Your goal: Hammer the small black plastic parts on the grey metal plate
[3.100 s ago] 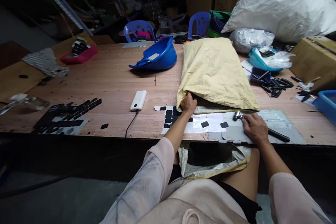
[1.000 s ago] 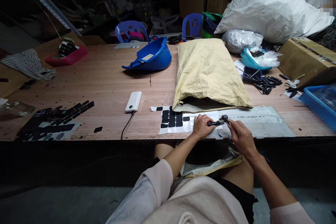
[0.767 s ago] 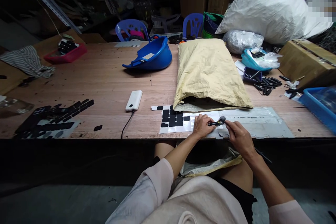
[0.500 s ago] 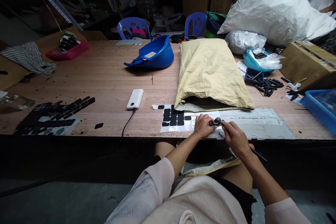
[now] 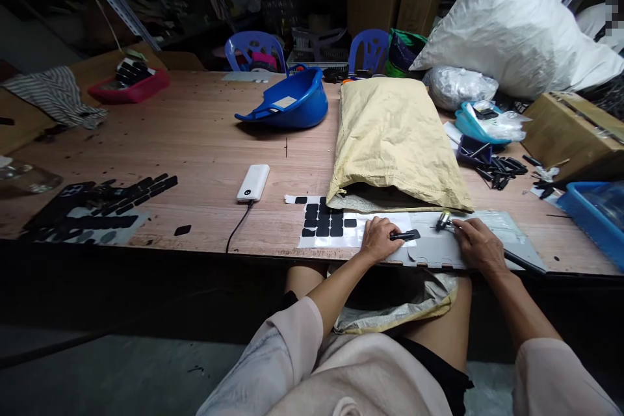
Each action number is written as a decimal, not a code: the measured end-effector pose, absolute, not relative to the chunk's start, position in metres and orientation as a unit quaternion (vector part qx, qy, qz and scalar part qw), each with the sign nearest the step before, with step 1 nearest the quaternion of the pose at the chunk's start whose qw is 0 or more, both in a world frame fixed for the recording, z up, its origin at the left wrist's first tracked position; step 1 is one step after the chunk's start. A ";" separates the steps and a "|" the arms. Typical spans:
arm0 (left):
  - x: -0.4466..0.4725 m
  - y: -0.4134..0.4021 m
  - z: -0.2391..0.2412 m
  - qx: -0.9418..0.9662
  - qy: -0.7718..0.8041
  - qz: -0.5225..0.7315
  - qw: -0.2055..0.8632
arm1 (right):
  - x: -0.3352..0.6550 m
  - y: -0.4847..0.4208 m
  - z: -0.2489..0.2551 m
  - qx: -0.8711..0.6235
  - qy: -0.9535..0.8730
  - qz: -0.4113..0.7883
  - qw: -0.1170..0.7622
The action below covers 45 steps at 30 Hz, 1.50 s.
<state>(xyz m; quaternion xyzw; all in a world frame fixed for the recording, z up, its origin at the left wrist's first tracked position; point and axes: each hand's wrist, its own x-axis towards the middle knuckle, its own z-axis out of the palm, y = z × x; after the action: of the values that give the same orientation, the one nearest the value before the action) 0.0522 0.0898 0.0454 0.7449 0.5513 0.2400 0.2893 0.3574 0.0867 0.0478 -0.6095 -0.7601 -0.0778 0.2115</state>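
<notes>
So the left hand (image 5: 380, 238) has its grip pinched closed on a slim black piece (image 5: 406, 235), which pokes out toward 3 o'clock, near the close edge of the surface (image 5: 199, 123). The right hand (image 5: 481, 245), over at 3 o'clock from the left, has its grip wrapped around a hammer (image 5: 442, 221), head pointing roughly 10 o'clock, clear of the piece. From the left hand, there's a yellowish sack (image 5: 394, 136) at 12 and black squares (image 5: 323, 223) between 9 and 10.

I can read no words or numbers here. A pale mark (image 5: 73, 190) on the black piece (image 5: 54, 209) at my left may be a sign, but it is too small to make out.
</notes>
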 end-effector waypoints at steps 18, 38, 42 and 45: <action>0.036 0.051 0.039 0.819 0.453 0.256 0.242 | 0.368 0.100 0.019 -0.639 -0.724 -0.125 0.228; 0.017 -0.002 0.020 0.774 0.516 0.026 0.365 | 0.372 0.102 0.011 -0.642 -0.720 -0.140 0.221; 0.022 0.059 0.069 0.745 0.576 0.159 0.297 | 0.374 0.103 0.009 -0.638 -0.724 -0.141 0.223; 0.014 0.119 0.086 0.699 0.657 0.197 0.202 | 0.374 0.103 0.009 -0.635 -0.724 -0.140 0.230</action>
<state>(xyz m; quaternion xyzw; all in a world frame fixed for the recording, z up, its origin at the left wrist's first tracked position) 0.0140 0.1189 0.0864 0.6991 0.6570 0.1967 0.2021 0.3738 0.1029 0.0092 -0.6347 -0.7244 -0.1398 0.2300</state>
